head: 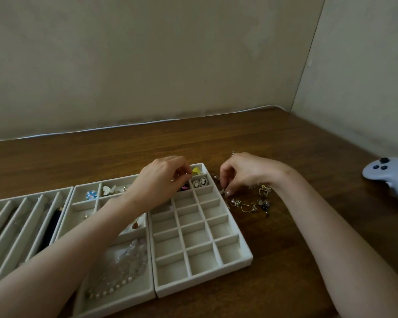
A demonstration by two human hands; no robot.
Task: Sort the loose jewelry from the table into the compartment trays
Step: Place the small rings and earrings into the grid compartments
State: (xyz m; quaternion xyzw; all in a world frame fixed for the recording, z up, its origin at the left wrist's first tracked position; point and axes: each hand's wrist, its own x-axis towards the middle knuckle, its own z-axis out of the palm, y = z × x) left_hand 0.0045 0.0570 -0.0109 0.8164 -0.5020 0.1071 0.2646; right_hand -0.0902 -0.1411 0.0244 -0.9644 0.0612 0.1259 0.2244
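1. Head view, layout. Three pale compartment trays sit side by side toward the near edge of the table [285, 143]: a slotted tray [0, 204] at the left, a middle tray [84, 204], and a grid tray [246, 257] at the right. This probably keeps every cell within reach of both hands.
2. Head view, task items. The loose jewelry [254, 203] lies on the table just beside the grid tray's right edge, so each transfer is short. Cameo earrings [200, 182] and a yellow piece [195, 171] already occupy the grid tray's far-right cells. A bead necklace [120, 269] fills the middle tray's large near cell.
3. Head view, left hand [163, 180]. The fingers are curled, with the tips bunched over the grid tray's far cells. Whether they hold a piece cannot be told.
4. Head view, right hand [241, 173]. The thumb and fingertips pinch a small metal piece [223, 191] at the pile's left margin, apparently to lift it.
5. Head view, surroundings. A game controller [391, 175] rests at the table's right edge, well apart from the pile.
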